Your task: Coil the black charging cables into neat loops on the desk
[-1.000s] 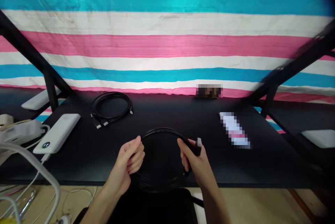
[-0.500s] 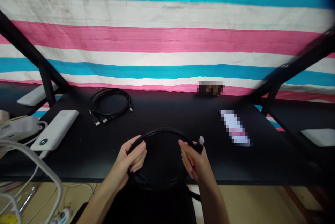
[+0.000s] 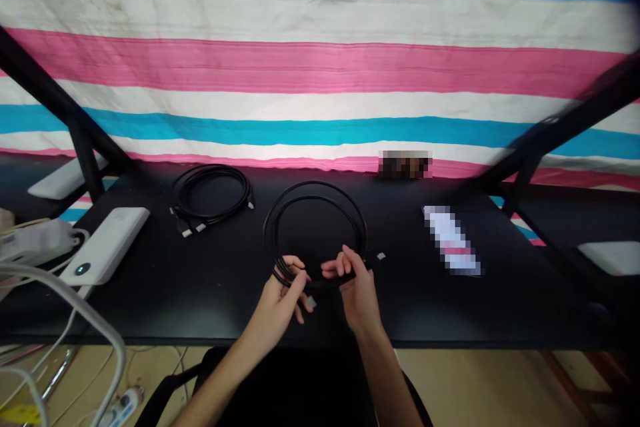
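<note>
A coiled black cable (image 3: pixel 316 198) rests on the dark tabletop in front of me, its near side between my two hands. My left hand (image 3: pixel 284 292) is loosely closed around the lower left of the loop, thumb over the strands. A light-coloured connector (image 3: pixel 311 302) shows just below those fingers. On the lower right of the same coil, my right hand (image 3: pixel 359 287) curls loosely round the strands, fingertips inside the loop. Another pale cable end (image 3: pixel 381 256) sticks out to the right of that hand.
A second black cable coil (image 3: pixel 213 219) lies at the back left. A white power bank (image 3: pixel 107 247) sits left of it, near white chargers and cords (image 3: pixel 37 244). A pixelated phone-like object (image 3: pixel 453 240) is on the right. Slanting black frame bars (image 3: pixel 545 124) flank the table.
The coil has moved forward from between my raised hands and now spreads in a round loop on the table. My hands have come closer together at its near side.
</note>
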The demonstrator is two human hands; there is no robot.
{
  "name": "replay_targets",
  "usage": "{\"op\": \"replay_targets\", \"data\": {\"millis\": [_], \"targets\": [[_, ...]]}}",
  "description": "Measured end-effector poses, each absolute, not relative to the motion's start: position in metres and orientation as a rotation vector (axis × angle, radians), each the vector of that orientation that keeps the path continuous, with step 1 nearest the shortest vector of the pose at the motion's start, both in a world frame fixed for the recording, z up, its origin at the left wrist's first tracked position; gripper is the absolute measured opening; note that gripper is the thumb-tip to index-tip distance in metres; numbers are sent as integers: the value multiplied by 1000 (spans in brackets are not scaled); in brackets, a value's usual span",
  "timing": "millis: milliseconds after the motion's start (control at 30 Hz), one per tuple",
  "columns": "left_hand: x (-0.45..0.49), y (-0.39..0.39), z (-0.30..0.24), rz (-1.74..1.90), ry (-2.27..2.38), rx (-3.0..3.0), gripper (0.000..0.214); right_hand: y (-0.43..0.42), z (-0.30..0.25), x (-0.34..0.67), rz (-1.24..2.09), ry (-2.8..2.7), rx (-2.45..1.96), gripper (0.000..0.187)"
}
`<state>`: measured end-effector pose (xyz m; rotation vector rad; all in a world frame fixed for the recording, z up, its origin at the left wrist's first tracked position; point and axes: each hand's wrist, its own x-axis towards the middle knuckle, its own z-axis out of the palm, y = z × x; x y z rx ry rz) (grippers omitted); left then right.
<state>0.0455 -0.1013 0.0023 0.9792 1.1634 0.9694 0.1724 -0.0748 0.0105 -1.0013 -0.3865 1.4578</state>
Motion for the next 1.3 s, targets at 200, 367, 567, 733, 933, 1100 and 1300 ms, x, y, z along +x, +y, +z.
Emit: {"op": "replay_targets", "data": {"millis": [200,367,567,733,933,1100,1300], "targets": [[43,-93,-10,899,1113,835,41,-65,-16,195,1342,-827,-1357,31],[40,-91,-15,693,1077,843,37,-64,-21,212,1378,-1064,-1652,38],[22,-80,-8,798,1059,815,53,-55,-17,205,1485,-782,-1507,34],[-7,-75,4,1043,1277,858,65,-26,-12,198,1567,-566,-1412,23],[-23,-83,11,1122,1294,850,54,5,-12,181,1677,-569,-1276,11],[-23,-90,6,1088,1273,914,48,16,-14,170,1704,-644,-1097,7],[-38,-83,9,1134,1547,1310,31,-11,-5,193,1638,-1061,-1321,26]]}}
